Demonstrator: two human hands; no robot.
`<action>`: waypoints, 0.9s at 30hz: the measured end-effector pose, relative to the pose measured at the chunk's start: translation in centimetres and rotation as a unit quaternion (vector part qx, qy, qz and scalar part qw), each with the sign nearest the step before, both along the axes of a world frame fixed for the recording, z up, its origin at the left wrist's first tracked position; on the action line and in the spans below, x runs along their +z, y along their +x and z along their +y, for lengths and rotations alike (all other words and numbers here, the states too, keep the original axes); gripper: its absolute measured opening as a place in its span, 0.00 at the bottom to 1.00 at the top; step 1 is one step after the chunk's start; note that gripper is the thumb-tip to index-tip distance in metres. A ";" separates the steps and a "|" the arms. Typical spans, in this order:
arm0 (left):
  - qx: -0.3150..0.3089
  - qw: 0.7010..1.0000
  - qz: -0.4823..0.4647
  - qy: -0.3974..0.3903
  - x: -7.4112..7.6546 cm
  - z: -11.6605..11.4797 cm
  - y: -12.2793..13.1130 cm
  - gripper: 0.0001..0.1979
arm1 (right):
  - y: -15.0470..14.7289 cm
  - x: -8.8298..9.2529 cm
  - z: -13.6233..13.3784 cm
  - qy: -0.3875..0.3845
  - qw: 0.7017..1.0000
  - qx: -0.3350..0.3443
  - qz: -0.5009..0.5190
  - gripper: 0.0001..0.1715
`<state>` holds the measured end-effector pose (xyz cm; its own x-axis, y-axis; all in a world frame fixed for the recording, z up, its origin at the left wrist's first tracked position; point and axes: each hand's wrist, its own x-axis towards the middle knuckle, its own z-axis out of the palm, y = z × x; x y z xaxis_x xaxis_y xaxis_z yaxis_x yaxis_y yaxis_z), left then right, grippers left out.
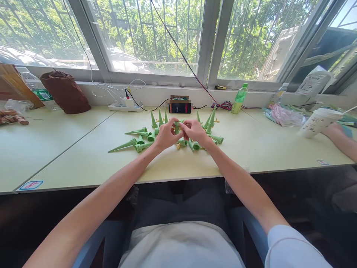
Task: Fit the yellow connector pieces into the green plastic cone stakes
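Between my two hands, a little above the table, is a green plastic watering spike (pixel 176 128), partly covered by fingers. My left hand (pixel 166 136) is closed around it from the left, thumb and fingers pinching. From the right, my right hand (pixel 196 131) pinches at the same piece; any small part in its fingertips is too hidden to make out. Around the hands lie several more green spikes, such as a long one (pixel 122 145) at the left and a hollow-ended one (pixel 217 139) at the right. Others stand upright behind (pixel 154 120). A yellow valve piece (pixel 179 146) shows below.
A phone (pixel 180 108) leans on a cardboard box at the back, beside a power strip (pixel 126 107) with cables. Green bottle (pixel 239 98), white cup (pixel 318 123) and plastic bags (pixel 287 115) stand right. Another person's arm (pixel 341 139) rests far right. Brown bag (pixel 65 92) stands left.
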<state>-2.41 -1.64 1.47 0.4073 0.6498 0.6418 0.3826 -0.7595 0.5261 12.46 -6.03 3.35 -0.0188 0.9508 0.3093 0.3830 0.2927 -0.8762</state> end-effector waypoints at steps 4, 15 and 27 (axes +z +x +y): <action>0.000 1.000 0.001 -0.002 0.0 0.0 0.0 0.14 | -0.1 0.0 0.0 0.003 1.000 -0.006 -0.017 0.19; 0.004 1.000 0.019 -0.015 0.0 0.2 0.0 0.16 | -0.1 -0.1 0.0 0.024 0.997 -0.017 -0.065 0.16; 0.009 0.999 0.040 -0.008 0.1 0.2 0.0 0.16 | -0.3 0.1 -0.2 0.043 0.993 -0.034 -0.103 0.15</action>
